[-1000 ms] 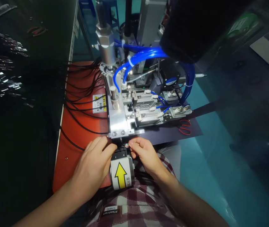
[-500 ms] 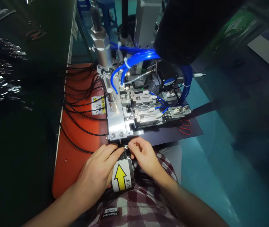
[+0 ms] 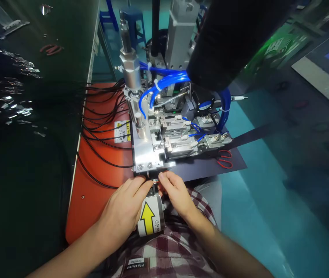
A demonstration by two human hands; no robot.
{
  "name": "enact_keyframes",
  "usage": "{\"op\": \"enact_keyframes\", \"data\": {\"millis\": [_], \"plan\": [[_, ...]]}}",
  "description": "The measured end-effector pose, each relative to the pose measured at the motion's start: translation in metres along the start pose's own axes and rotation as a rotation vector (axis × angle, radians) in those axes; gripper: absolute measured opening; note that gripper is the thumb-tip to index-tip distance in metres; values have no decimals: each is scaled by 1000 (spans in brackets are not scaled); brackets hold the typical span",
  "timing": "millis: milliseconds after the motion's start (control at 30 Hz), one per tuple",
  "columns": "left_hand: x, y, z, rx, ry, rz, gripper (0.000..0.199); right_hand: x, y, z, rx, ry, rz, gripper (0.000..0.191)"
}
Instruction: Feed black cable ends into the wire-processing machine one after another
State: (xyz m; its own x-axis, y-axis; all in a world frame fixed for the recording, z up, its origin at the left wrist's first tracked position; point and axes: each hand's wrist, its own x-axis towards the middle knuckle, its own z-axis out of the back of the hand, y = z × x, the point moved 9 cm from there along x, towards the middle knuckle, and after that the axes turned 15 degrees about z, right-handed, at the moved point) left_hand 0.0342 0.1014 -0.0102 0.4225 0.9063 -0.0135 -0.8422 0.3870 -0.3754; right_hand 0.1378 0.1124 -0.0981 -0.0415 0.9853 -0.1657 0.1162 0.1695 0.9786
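Observation:
My left hand rests beside the front of a metal machine, its fingers bent and closed at the tips. Close to its right, my right hand has its thumb and fingers curled together in a pinch. A tiny shiny piece shows between the two sets of fingertips, too small to name. The fingers partly hide what each one grips. Just behind them is the end of the silver machine plate. Below my fingers sits a black unit with a white label bearing a yellow arrow.
Black cables cross the orange board on the left. Blue air tubes arch over metal cylinders. Red-handled scissors lie on the dark base plate at right. A thick black column hangs overhead.
The view has shifted slightly. My right fingertips have moved a little away from the left ones; my left hand keeps nearly the same place and posture.

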Motion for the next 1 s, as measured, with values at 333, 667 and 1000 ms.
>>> {"op": "enact_keyframes", "data": {"millis": [333, 667, 1000], "plan": [[-3, 15, -2, -126, 7, 85, 31, 0, 1, -8, 100, -16, 61, 28], [2, 8, -1, -42, -31, 83, 31, 0, 4, -5, 58, -16, 72, 29], [-44, 50, 12, 6, -160, 178, 36, 3, 1, -5, 82, -13, 66, 29]]}}
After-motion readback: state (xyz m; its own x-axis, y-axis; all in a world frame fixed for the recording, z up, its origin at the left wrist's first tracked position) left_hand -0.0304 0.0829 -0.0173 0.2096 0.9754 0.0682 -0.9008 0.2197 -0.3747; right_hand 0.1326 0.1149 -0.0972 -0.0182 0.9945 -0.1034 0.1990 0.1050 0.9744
